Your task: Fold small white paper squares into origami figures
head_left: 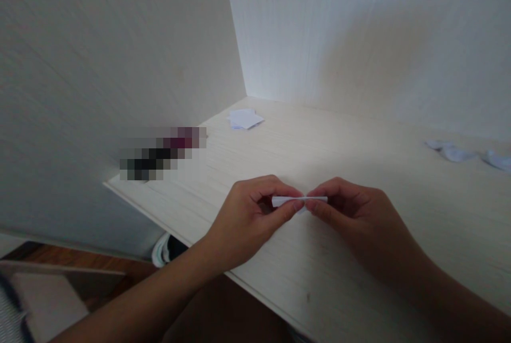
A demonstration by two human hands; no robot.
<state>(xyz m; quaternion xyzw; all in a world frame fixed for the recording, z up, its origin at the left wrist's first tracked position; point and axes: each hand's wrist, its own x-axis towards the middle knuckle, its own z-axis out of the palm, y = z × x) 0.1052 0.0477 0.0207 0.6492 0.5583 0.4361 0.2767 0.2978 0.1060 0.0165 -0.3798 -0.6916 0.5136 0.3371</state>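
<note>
Between my two hands is a small piece of folded white paper (280, 201), seen nearly edge-on above the table. My left hand (255, 212) pinches it near the middle with thumb and fingertips. From the other side, my right hand (355, 215) pinches it as well, its fingertips almost touching those of the left. The ends of the paper stick out over the thumbs on both sides, and a small tip shows below the fingers.
A stack of white paper squares (244, 118) lies near the back corner of the pale table (223, 173). Crumpled or folded white papers (455, 151) rest at the far right. A pixelated dark object (159, 157) sits by the left wall. Panels rise behind and at left.
</note>
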